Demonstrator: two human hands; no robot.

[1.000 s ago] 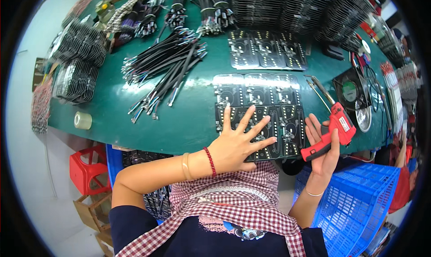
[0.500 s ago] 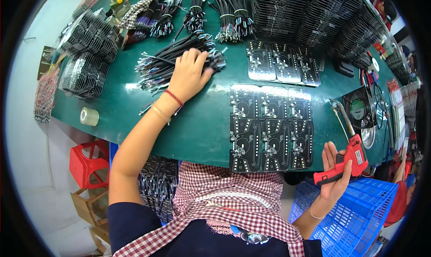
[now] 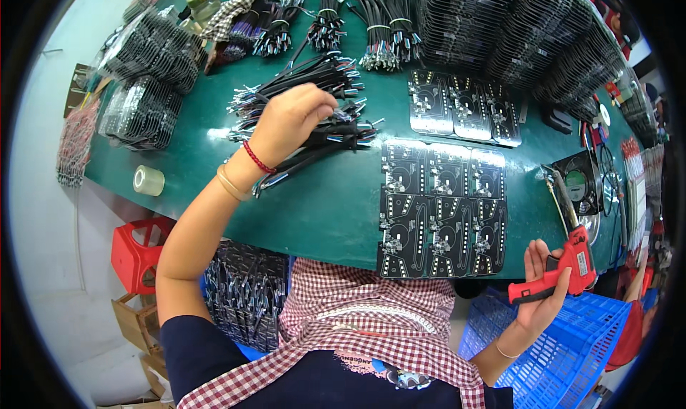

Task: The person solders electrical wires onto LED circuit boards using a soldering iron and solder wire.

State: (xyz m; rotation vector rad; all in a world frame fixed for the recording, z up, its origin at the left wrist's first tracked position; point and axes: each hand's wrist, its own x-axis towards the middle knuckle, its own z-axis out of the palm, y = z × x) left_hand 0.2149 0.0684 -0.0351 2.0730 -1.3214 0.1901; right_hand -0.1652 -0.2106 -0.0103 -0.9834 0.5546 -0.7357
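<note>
My left hand [image 3: 296,112] is over a loose pile of black cables [image 3: 286,87] with bare, coloured wire ends. Its fingers are curled together; what they pinch, if anything, is hidden. A few black cables [image 3: 314,151] lie apart on the near side of the pile, partly under my wrist. At the right, my right hand [image 3: 544,313] grips a red soldering gun [image 3: 580,260], its long tip pointing up and away. Between my hands a black circuit board panel [image 3: 444,201] lies flat at the table's front edge, with a smaller board panel [image 3: 468,109] behind it.
Tall stacks of boards [image 3: 522,30] stand at the back right, with more board stacks [image 3: 146,109] at the left. Bundled cables [image 3: 389,30] line the back of the green table [image 3: 321,230]. A tape roll [image 3: 148,181], a black fan [image 3: 577,176] and a blue crate [image 3: 586,330] are nearby.
My left hand has lifted and curled its fingers, and some cables now lie separated on the pile's near side. My right hand still holds the soldering gun. The whole view has shifted slightly.
</note>
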